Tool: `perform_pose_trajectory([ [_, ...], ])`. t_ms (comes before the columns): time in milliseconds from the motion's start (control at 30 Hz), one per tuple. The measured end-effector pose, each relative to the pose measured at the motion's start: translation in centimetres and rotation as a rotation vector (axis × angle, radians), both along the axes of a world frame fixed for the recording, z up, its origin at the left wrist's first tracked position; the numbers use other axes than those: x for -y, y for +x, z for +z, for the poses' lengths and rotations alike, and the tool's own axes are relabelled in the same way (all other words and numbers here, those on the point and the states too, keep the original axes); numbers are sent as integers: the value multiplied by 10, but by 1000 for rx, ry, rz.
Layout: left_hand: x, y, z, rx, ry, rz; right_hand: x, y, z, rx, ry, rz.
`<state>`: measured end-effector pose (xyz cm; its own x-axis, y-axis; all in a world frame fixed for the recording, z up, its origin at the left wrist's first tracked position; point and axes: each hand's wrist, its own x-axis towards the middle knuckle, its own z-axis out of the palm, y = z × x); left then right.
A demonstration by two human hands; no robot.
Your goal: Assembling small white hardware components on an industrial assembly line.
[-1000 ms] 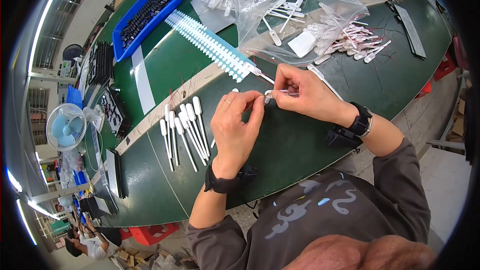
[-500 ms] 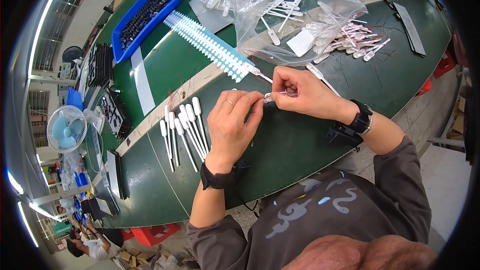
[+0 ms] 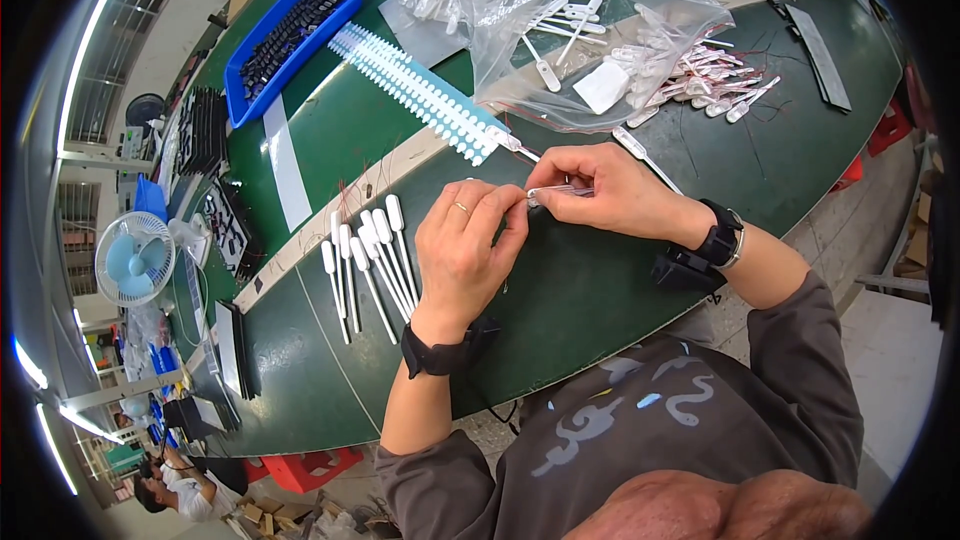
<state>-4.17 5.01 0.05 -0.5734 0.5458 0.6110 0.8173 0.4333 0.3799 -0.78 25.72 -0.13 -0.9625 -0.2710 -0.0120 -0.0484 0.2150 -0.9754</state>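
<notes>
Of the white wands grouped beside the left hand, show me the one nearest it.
The rightmost wand, its head highest in the picture; the other wands lie farther left of the left hand.

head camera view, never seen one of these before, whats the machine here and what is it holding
There is no machine, just one person's two bare hands. A fisheye camera worn on the head looks down, so straight edges bend.

The right hand pinches a slim white piece; the left hand has its thumb and forefinger together at its end. The fingers hide most details.

On the green table lie white paddle-shaped sticks beside the left hand, a pale blue sheet of white tabs, a clear plastic bag, a pile of white pieces with red wires, and a blue tray of small black parts.
</notes>
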Motion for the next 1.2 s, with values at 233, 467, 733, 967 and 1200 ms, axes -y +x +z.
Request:
perform_pose_trajectory([
  [233,-2,-2,-1,-64,2,-19,0,0,1,0,-5,7],
  [467,-1,-2,-3,-39,6,-52,1,1,3,-26,37,-2],
  [733,-3,8,-2,291,68,13,1,2,3,-97,87,-21],
  [967,4,6,7,683,57,-33,-3,2,-2,-133,118,62],
  [1200,14,0,19,913,-114,-111,-2,1,-2,-188,208,226],
])
